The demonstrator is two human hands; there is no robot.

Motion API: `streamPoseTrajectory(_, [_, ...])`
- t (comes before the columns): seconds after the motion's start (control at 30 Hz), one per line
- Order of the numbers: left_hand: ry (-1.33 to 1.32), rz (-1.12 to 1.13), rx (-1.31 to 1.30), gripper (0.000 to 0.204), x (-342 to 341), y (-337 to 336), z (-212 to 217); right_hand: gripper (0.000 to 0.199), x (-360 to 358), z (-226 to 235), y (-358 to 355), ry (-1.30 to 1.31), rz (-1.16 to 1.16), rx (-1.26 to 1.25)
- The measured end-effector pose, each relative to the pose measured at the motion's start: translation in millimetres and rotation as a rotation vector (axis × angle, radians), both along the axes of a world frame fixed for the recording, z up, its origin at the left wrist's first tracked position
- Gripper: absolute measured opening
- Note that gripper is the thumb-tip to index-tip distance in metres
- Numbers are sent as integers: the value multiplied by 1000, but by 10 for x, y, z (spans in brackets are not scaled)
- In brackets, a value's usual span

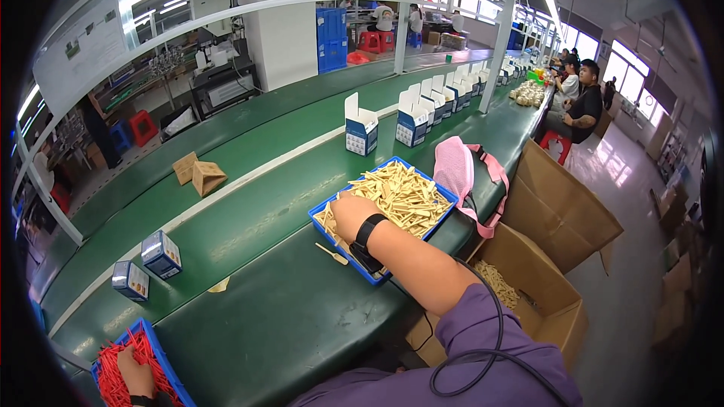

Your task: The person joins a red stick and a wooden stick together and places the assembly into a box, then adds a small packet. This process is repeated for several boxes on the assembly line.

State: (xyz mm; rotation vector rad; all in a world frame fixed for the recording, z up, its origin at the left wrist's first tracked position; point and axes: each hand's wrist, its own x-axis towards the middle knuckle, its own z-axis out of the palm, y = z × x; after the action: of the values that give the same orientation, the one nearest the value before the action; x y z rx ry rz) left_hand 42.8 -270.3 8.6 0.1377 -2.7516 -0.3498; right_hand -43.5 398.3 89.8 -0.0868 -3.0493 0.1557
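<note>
My right hand (354,215) reaches into a blue tray (379,280) heaped with small flat pale-yellow pieces (407,196). Its fingers point down among them and are hidden. A dark band is round that wrist. One pale stick-like piece (332,254) lies on the green surface beside the tray. At the lower left, my left hand (134,375) is over a second blue tray (162,354) full of thin red sticks (113,384). Its fingers are curled together against the red sticks; whether one is between them is too small to make out.
Two closed blue-and-white boxes (161,255) stand on the green belt (249,215), with folded brown cardboard (207,177) farther back. A row of open boxes (362,132) runs into the distance. A pink bag (455,169) and an open carton (554,309) are at the right. People sit farther along.
</note>
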Motion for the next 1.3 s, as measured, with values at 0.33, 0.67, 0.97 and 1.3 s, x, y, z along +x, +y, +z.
streamPoseTrajectory(0.33, [-21,-9,-154,9,20,129,112,21,-121,-35,8,-32,56,26])
streamPoseTrajectory(0.67, [83,-93,40,12,224,158,401,13,-163,64,168,173,69,-171])
streamPoseTrajectory(0.97, [-101,-181,-184,12,98,389,486,10,135,386,-254,246,248,-1029])
streamPoseTrajectory(1.3, [12,-80,60,13,178,246,629,16,198,279,-1516,97,518,-1465])
